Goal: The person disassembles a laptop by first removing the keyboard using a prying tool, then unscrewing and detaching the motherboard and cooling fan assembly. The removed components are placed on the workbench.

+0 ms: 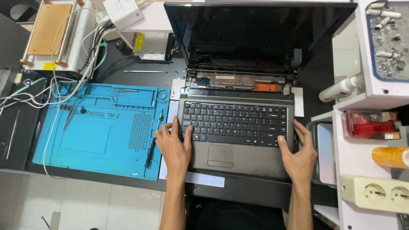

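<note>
From the head camera I look straight down on the laptop (238, 127), which lies open on the dark counter (115, 68) with its long axis running left to right across my view and its black screen (260, 32) tipped away from me. My left hand (174, 147) lies flat on the laptop's near left corner, fingers (175, 125) spread and reaching onto the left edge of the keyboard (234, 123); it closes on nothing, only presses down. My right hand (299, 155) mirrors it at the near right corner, its fingers opened wide, some on the right end of the keyboard and some wrapped along the laptop's right edge. So the laptop sits between the two hands, each equally near its own side, with the touchpad (220, 155) left bare between them. Behind the keyboard the hinge strip is uncovered, showing bare inner parts (238, 81). Left of the laptop lies a blue work mat (102, 132), with a dark screwdriver (152, 147) on its right edge, just beside my left hand.
</note>
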